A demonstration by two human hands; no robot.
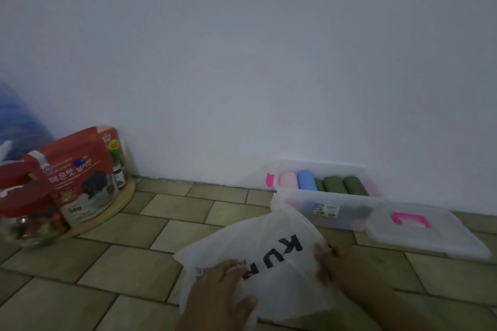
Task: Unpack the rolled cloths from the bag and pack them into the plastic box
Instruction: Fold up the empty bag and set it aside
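So most of this looks done already. The box (326, 197) sits against the wall, open, with a row of rolled cloths on top: a pink roll (287, 180), a blue roll (306, 179) and what looks like three green rolls (334, 183). Through the front wall you can make out blurry colours lower down, so I'd guess there's a layer underneath too. The lid (430, 234) is off and lying just beside the box on the right.

The bag (279, 258) is on the tiled surface in front of the box. Left hand (215, 293) is on its near left part, fingers on top and thumb out to the side, seemingly gripping the fabric. Right hand (349, 269) pinches the right edge.

The bag looks pretty flat and slack to me, but you can't see inside, so no idea if any rolls are left in there. If it's empty, all that remains is maybe putting the lid on, I reckon.

Off to the left there's a tray (118, 209) with a red pouch (78, 177) and a jar (29, 212), not part of this.
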